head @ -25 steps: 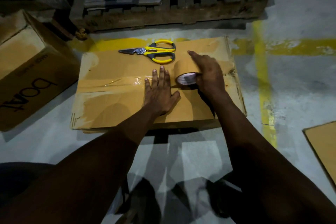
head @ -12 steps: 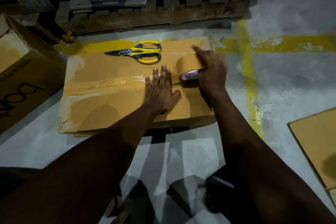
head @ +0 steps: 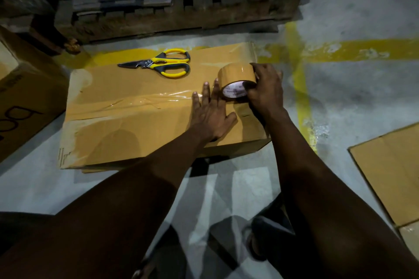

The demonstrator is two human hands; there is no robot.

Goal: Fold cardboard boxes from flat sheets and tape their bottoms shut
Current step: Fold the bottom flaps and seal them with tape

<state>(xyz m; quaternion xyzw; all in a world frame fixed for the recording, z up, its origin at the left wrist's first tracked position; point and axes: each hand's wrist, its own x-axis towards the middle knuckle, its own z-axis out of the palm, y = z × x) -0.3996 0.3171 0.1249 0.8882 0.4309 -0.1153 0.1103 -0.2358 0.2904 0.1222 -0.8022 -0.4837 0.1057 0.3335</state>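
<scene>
The right hand's grip [head: 264, 88] clasps the tape roll [head: 237, 79], just right of the flat left hand [head: 212, 115] on the box [head: 127, 124].

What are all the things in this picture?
box: one, brown, middle of the floor
tape strip: one, shiny, along the box's seam
tape roll: one, brown, on the box's right end
scissors: one pair, yellow and grey, on the box's far side
printed box: one, brown with black letters, far left
flat sheet: one, brown, floor at right
pallet: one, dark wood, behind the box
floor lines: two, yellow, right of the box
left hand: one, flat on the box
right hand: one, grips the tape roll
</scene>
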